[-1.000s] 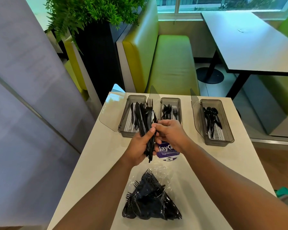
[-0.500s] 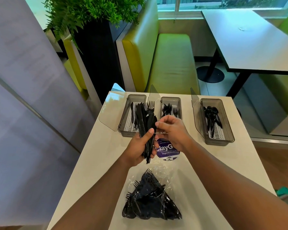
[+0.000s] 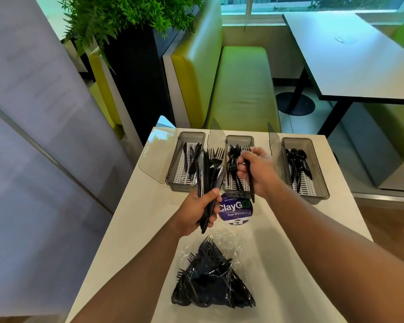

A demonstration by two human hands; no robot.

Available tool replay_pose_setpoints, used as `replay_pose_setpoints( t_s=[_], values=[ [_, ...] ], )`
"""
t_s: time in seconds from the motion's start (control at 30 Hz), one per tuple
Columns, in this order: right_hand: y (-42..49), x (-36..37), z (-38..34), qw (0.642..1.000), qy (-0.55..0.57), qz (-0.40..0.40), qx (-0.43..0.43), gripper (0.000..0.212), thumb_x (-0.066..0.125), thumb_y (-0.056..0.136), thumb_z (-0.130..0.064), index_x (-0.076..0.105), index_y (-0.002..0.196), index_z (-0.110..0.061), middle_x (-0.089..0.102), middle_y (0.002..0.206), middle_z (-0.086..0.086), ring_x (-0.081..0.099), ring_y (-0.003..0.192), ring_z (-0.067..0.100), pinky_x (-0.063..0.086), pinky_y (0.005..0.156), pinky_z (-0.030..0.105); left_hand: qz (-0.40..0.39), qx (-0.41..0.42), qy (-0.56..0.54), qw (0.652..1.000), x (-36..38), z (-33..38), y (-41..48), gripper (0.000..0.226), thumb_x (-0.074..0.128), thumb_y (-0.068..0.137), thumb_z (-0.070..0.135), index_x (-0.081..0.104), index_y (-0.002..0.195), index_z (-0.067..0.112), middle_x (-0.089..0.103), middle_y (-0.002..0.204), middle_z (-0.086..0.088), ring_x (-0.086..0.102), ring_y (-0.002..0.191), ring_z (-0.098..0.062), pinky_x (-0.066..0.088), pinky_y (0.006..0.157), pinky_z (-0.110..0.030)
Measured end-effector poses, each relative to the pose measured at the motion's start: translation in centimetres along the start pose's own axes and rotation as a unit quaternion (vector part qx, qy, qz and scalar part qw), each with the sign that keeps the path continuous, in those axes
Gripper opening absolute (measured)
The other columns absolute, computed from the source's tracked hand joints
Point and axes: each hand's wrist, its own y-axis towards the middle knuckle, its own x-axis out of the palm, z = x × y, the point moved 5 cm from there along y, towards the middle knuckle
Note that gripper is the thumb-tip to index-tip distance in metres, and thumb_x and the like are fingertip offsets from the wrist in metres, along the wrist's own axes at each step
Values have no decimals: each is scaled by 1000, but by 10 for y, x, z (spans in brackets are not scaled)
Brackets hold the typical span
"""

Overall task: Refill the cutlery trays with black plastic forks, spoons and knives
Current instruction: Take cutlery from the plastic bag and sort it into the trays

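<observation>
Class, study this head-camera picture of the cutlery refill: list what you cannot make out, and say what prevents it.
- Piece in the right hand, head view: its head is hidden by the grip.
- Middle tray: contents partly covered by that hand.
- Bag of cutlery: the count is lost in a dark tangle.
- Sticker: the small print is too small.

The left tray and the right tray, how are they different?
The left tray holds knives lying flat; the right tray holds spoons with round bowls. The left tray sits partly behind the bundle in the left hand; the right tray is in plain sight. Both are grey, see-through, with a white slotted floor and an open lid.
</observation>
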Motion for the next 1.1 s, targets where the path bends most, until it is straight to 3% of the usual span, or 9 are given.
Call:
replay_pose_setpoints(
  t_s=[0.1,0.23,0.43,0.57,0.73,0.83,0.93,1.03,1.1],
  values=[
    [6,3,0,989,-137,-45,-17,19,63,99,-23,56,112,-10,56,70,2,44,45,9,35,36,20,-25,-23,-9,999,4,-2,-1,26,56,102,33,60,88,12,51,64,-5,43,46,-15,37,45,-26],
    [-2,18,7,950,-294,-104,-9,24,67,96,-32,67,108,-11,70,73,0,64,51,8,43,41,17,-69,-46,2,997,12,-5,-4,26,56,102,34,59,88,12,50,65,-5,43,47,-15,38,45,-25],
    [12,15,10,965,-256,-50,-21,18,55,103,-26,65,93,-16,67,90,12,61,74,28,52,66,36,-71,-48,38,996,10,-1,-5,26,56,103,33,60,90,10,52,67,-6,46,48,-16,40,47,-26],
    [28,10,-22,980,-181,37,-67,14,49,106,-23,58,104,-13,73,105,18,49,53,14,40,43,25,-53,-42,37,997,2,-2,-5,26,55,103,33,60,90,10,52,66,-5,45,48,-17,40,48,-26],
    [58,7,-62,990,-97,64,-77,6,60,98,-12,56,102,-10,76,88,11,40,43,7,34,36,21,-30,-26,-8,999,-6,-2,-2,22,56,102,28,61,96,7,57,68,-7,48,49,-17,42,47,-27],
    [78,10,-61,993,-70,81,-48,7,58,96,-9,54,93,-14,61,66,2,40,45,8,34,38,22,-14,-16,-38,999,-11,-3,5,21,58,101,27,63,95,8,58,70,-9,49,49,-17,42,47,-28],
    [97,11,-40,994,-63,88,11,4,57,99,-12,55,102,-11,52,58,-2,46,47,11,43,48,27,13,-11,-55,998,-18,-4,12,20,57,101,27,63,95,9,58,70,-8,49,50,-17,42,47,-28],
    [116,5,-13,990,-86,98,52,17,55,102,-10,52,118,-8,57,66,5,60,51,17,59,61,34,37,-6,-60,998,-24,-2,19,19,57,102,25,62,97,8,59,69,-7,50,49,-17,42,46,-27],
    [123,1,0,981,-144,104,74,13,55,103,-11,52,115,-9,61,79,11,61,54,16,60,59,33,53,3,-60,997,-27,0,23,17,57,102,22,62,96,7,62,69,-7,51,48,-18,42,45,-27]
  ],
)
